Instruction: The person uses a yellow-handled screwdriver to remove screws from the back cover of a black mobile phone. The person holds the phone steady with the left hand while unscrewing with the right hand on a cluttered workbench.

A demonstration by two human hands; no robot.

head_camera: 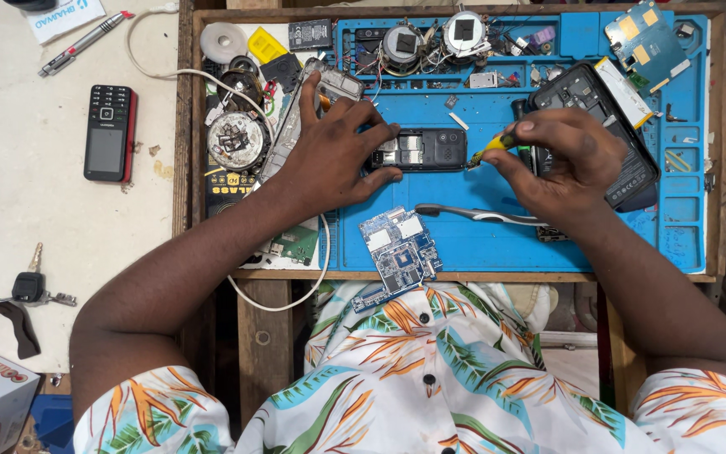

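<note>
- Head view, landmark = blue repair mat [497,244]: stiff wooden tray rim [464,276] runs round it, near edge just above the person's shirt. Open room on the mat is mainly the bare strip near that front edge; back rows are crowded w/ parts.
- Black smartphone shell [623,160] sits at the mat's right side, partly under the right hand; rigid, looks light.
- Left hand [329,151] lies at the mat's left-centre, fingers spread and pressed flat, pinning the small opened phone body [422,150] from its left end.
- Right hand [565,160], right of centre, fingers pinched together round a yellow-handled screwdriver [493,147], tip meeting the phone body's right end.
- Phone body: mid-mat, black, small, prob. light and hard plastic, likely to skid on the mat; best held by the long side edges, off the exposed inner parts.
- Loose circuit board [397,248] at the mat's front edge, thin, fragile, overhanging the rim a bit; take by edges.
- Grey tweezers [472,215] lie between board and hand, slim, springy.
</note>
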